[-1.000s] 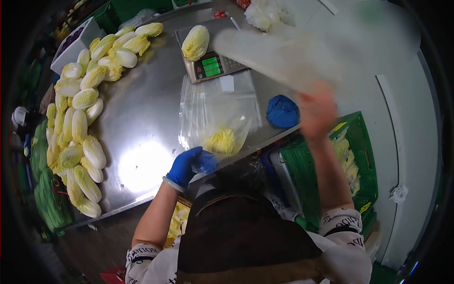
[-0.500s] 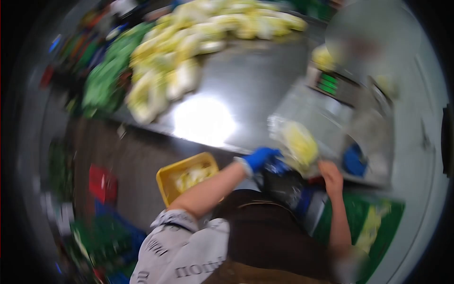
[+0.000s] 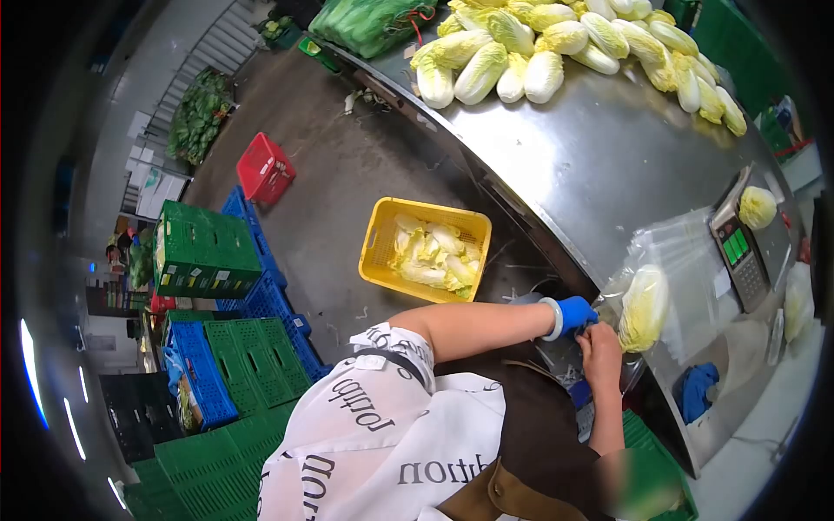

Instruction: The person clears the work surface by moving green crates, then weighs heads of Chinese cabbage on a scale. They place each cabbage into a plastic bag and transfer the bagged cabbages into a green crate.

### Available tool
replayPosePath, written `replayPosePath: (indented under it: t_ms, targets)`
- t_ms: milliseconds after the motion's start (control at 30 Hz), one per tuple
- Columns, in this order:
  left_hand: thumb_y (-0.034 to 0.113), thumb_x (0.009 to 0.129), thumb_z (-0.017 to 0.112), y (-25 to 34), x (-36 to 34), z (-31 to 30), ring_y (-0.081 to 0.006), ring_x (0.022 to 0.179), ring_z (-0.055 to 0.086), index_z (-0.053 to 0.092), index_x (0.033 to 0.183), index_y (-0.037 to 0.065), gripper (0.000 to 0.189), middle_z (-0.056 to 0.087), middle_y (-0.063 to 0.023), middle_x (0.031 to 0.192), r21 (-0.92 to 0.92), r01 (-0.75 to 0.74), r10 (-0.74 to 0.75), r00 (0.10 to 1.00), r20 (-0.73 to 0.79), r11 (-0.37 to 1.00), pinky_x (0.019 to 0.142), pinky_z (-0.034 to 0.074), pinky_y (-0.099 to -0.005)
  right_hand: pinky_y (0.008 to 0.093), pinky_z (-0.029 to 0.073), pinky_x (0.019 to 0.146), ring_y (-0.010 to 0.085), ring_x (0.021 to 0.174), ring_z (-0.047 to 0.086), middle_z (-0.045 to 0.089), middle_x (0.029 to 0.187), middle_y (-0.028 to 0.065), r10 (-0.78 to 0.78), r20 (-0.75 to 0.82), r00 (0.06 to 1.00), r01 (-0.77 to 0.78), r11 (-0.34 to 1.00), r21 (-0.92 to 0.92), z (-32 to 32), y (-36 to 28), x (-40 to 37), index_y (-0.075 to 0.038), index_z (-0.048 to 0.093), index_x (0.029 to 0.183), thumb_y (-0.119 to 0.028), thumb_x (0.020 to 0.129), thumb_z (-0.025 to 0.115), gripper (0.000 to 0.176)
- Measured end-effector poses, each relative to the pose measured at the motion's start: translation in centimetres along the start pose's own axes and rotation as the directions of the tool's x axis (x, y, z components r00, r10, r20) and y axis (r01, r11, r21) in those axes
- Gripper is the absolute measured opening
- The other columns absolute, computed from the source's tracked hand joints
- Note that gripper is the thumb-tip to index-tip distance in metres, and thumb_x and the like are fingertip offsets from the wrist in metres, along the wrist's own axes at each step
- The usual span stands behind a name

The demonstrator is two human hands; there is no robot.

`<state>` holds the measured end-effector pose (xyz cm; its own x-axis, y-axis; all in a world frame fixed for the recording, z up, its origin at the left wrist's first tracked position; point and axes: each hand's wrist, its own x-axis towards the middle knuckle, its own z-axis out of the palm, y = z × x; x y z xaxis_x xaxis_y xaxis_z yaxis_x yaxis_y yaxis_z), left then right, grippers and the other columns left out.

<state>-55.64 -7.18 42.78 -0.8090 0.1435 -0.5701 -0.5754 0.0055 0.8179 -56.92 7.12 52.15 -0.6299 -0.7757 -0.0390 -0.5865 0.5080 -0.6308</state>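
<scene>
My left hand (image 3: 573, 315), in a blue glove, is closed at the table's near edge, its fingers meeting those of my right hand (image 3: 601, 352). The bare right hand is closed too. What the two pinch between them is too small to make out. Just right of them a napa cabbage (image 3: 644, 309) lies in a clear plastic bag, on the metal table (image 3: 599, 182). Flat clear bags (image 3: 691, 260) are spread beside it. A scale (image 3: 738, 252) with a green display stands behind, with a cabbage (image 3: 757, 207) on it.
Many cabbages (image 3: 543, 76) are heaped at the table's far side by a green net sack (image 3: 365, 22). On the floor are a yellow crate (image 3: 426, 252) with leaves, a red crate (image 3: 266, 169) and stacked green crates (image 3: 208, 252). A blue cloth (image 3: 698, 391) lies at right.
The view has swung left, showing more floor and crates. My hands, apart before on either side of the bagged cabbage, have come together at its left.
</scene>
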Motion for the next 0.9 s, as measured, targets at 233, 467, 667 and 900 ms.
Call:
replayPosePath:
  t_ms: [233,467,667,900]
  targets:
    - [0.012,0.092,0.047,2.6,-2.4,-1.7,-0.0345,0.087,0.066,0.058,0.108,-0.008,0.028,0.065,-0.0236,0.099,-0.345,0.246,-0.143,0.944,0.299,0.906,0.078,0.053,-0.0396,0.0414,0.039,0.071,0.0308,0.081,0.051,0.052,0.079,0.0125,0.028,0.079,0.996,-0.009,0.974,-0.228,-0.8,1.5,-11.3,-0.005,0.054,0.077,-0.013,0.076,0.065,0.013]
    - [0.017,0.092,0.051,2.7,-2.3,-6.0,-0.0322,0.1,0.061,0.048,0.124,-0.005,0.039,0.06,-0.0198,0.113,-0.329,0.315,-0.228,0.934,0.277,0.89,0.087,0.048,-0.0396,0.0417,0.043,0.092,0.0328,0.107,0.055,0.056,0.117,0.02,0.635,0.646,0.422,-0.722,0.667,-0.183,6.2,5.1,-28.6,-0.005,0.055,0.119,-0.01,0.082,0.051,0.038]
    - [0.006,0.076,0.061,8.6,-4.6,-2.9,-0.0338,0.115,0.051,0.045,0.132,0.009,0.058,0.046,-0.0179,0.134,0.785,-0.586,0.564,0.585,0.583,-0.203,0.095,0.042,-0.0391,0.0434,0.032,0.105,0.0301,0.13,0.034,0.039,0.139,0.0111,0.293,-0.387,0.875,-0.41,0.872,-0.269,-2.0,6.3,-13.2,-0.008,0.044,0.131,-0.015,0.07,0.071,0.067]
    - [0.021,0.091,0.055,7.8,-0.2,-6.2,-0.02,0.101,0.062,0.06,0.117,0.004,0.031,0.067,-0.0091,0.107,0.276,-0.362,0.24,0.888,0.393,0.89,0.087,0.047,-0.0313,0.033,0.05,0.082,0.023,0.09,0.064,0.066,0.088,0.0104,0.473,-0.324,0.819,-0.146,0.719,0.68,-2.2,11.3,-10.2,0.0,0.064,0.089,-0.017,0.092,0.054,0.021]
